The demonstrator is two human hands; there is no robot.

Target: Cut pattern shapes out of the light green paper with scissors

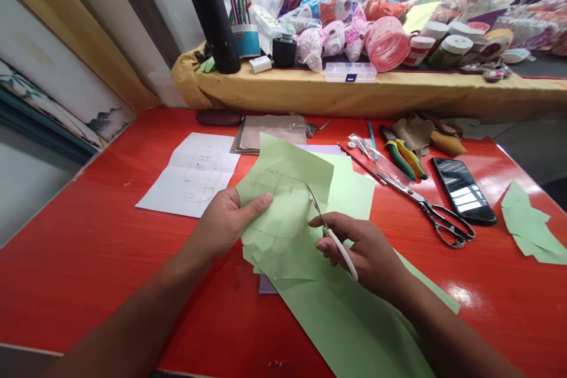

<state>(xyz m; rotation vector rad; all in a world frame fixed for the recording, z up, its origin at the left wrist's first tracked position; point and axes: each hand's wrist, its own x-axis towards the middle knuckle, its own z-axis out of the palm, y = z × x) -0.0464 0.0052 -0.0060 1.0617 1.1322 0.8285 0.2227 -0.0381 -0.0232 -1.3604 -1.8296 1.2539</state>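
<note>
My left hand point(230, 215) grips a piece of light green paper point(283, 189) by its left edge, thumb on top. Pencil lines and curves are drawn across this piece, and its lower edge is cut in a wavy outline. In my right hand point(354, 245) is a small pair of scissors point(339, 248) with white handles. Its blades point up and left and lie at the right part of the drawn piece. Beneath it, larger green sheets point(354, 319) spread over the red table, with a bit of purple paper point(267, 284) showing under them.
A folded white sheet with sketches point(188, 180) lies left. To the right are large scissors point(425, 204), pliers point(401, 153), a phone point(463, 189) and green scraps point(531, 224). Behind stands a cloth-covered sill point(283, 94) with a black bottle point(210, 12), jars point(449, 50) and craft supplies.
</note>
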